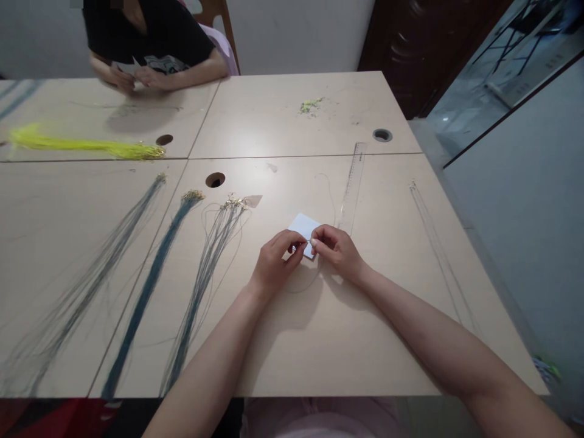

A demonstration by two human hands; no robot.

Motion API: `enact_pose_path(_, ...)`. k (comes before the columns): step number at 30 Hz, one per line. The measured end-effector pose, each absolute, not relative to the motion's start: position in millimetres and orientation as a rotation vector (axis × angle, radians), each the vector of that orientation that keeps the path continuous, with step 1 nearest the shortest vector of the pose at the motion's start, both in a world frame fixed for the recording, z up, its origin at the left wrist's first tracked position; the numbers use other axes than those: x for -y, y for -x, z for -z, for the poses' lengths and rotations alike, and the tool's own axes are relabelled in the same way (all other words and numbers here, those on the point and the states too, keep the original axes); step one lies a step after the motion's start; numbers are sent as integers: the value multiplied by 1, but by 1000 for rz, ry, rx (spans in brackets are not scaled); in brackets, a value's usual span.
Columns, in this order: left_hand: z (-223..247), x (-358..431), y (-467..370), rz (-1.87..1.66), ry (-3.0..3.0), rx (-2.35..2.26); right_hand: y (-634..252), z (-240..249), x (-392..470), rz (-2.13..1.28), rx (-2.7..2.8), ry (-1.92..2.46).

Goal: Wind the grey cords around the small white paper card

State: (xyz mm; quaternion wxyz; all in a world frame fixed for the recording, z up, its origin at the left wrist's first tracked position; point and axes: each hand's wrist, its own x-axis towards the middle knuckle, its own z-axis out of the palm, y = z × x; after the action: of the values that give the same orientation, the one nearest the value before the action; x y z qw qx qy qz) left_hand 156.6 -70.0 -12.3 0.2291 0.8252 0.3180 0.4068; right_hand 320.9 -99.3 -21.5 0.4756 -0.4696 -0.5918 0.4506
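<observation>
My left hand (pixel 281 255) and my right hand (pixel 337 249) are nearly touching above a small white paper square (pixel 302 225) on the table. The fingers of each are pinched together on a thin thread whose ends are hard to make out. A faint loop of thread (pixel 303 289) hangs down between the wrists. Just beyond my right hand lies a clear ruler (pixel 353 182). Left of my left hand, a bundle of grey threads with gold-coloured ends (pixel 201 280) is spread out.
A blue bundle (pixel 155 286), a grey bundle (pixel 107 261) and a yellow bundle (pixel 86 143) lie leftward. Thin strands (pixel 433 237) are at the right. Yellow-green scraps (pixel 311 106) lie far back. Across the table (pixel 387 340), a person in black (pixel 159 36) holds something small.
</observation>
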Motion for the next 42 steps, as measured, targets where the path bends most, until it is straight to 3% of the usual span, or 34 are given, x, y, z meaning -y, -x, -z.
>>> enact_pose_path(42, 13, 69, -157, -1126, -2289, -867, -321, 21, 99, -1124, 1460, 1147)
